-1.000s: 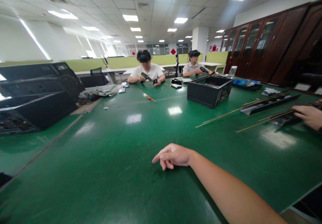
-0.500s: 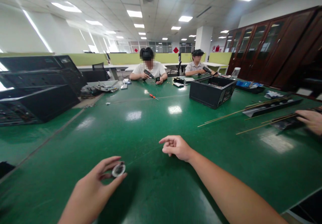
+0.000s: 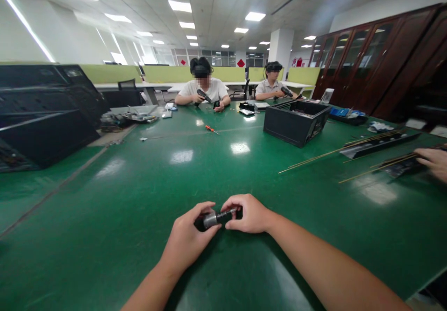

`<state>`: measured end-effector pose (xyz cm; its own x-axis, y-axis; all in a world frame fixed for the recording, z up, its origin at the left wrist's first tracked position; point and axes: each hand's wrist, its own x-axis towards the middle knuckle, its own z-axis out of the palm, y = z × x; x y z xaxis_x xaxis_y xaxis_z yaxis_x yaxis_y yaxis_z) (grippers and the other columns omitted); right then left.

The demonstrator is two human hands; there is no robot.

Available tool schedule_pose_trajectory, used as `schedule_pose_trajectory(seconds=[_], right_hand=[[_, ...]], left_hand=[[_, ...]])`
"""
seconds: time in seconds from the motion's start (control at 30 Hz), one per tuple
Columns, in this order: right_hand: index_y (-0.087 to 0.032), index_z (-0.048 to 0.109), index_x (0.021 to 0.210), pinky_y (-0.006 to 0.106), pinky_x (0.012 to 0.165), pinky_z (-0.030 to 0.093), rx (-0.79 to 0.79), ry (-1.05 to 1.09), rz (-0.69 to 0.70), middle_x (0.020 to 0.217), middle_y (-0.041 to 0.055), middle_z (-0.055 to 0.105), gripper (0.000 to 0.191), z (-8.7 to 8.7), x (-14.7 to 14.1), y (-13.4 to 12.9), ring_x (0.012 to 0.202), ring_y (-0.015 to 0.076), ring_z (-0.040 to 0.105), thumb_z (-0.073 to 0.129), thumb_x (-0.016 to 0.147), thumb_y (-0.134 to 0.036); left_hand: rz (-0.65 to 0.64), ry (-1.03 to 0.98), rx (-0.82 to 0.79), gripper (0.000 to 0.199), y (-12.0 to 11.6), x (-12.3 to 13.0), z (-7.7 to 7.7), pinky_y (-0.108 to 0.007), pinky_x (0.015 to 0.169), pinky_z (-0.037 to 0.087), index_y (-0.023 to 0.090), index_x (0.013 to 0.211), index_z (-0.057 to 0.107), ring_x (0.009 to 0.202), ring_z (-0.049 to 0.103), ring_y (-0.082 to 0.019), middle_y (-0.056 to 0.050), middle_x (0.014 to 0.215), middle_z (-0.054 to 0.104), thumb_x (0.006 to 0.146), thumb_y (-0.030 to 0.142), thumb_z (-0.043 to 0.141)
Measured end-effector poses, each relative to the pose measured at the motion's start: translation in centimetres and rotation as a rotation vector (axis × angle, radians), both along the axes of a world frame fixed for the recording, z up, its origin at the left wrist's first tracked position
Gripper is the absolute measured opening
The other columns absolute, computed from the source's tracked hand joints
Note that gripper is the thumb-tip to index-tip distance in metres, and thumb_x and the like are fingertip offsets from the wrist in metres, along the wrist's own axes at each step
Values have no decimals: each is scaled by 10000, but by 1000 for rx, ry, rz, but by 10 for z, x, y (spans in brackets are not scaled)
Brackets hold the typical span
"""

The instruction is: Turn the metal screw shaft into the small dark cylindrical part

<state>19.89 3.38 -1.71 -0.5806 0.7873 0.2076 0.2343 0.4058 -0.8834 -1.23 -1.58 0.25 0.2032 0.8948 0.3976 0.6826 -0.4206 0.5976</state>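
Note:
A small cylindrical part [image 3: 211,219], silver at one end with a dark ribbed section, lies sideways between my two hands above the green table [image 3: 167,176]. My left hand [image 3: 186,236] grips its silver end between thumb and fingers. At the other end, my right hand [image 3: 252,214] has its fingers curled around the thin tip of the part. The fingertips of both hands are close together, with the dark section between them.
An orange screwdriver [image 3: 211,129] lies mid-table. A black computer case [image 3: 289,127] stands beyond it to the right, near thin yellow rods [image 3: 310,160]. More dark cases [image 3: 45,136] are at left. Two people sit across the table; another person's hand [image 3: 435,162] is at the right edge.
My left hand has moved right with the part, which has turned from end-on to sideways. The fingers of my right hand have closed around its other end. The view has shifted slightly.

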Motion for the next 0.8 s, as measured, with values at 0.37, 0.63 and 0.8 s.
schedule_pose_trajectory(seconds=[0.37, 0.63, 0.8], right_hand=[[-179, 719, 959, 280, 695, 446, 82, -57, -27, 837, 32, 676, 274, 4, 3, -4, 739, 169, 596, 774, 702, -256], [-175, 747, 888, 260, 683, 437, 212, -32, -35, 804, 38, 692, 145, 7, -1, -7, 724, 155, 611, 735, 783, -274], [-177, 752, 853, 243, 671, 443, 257, -1, -66, 780, 28, 701, 104, 6, -3, -7, 705, 145, 620, 738, 780, -249]], left_hand=[[-39, -46, 2, 189, -1, 3, -1, -300, 755, 530, 221, 944, 704, 824, 687, -202, -26, 901, 735, 764, 278, 709], [-23, -45, -19, 202, -2, 4, -1, -290, 737, 534, 223, 940, 720, 810, 691, -199, -19, 888, 742, 747, 280, 720], [-8, -69, -57, 203, -2, 4, -2, -286, 742, 519, 240, 944, 720, 817, 685, -189, -1, 894, 739, 744, 277, 728]])
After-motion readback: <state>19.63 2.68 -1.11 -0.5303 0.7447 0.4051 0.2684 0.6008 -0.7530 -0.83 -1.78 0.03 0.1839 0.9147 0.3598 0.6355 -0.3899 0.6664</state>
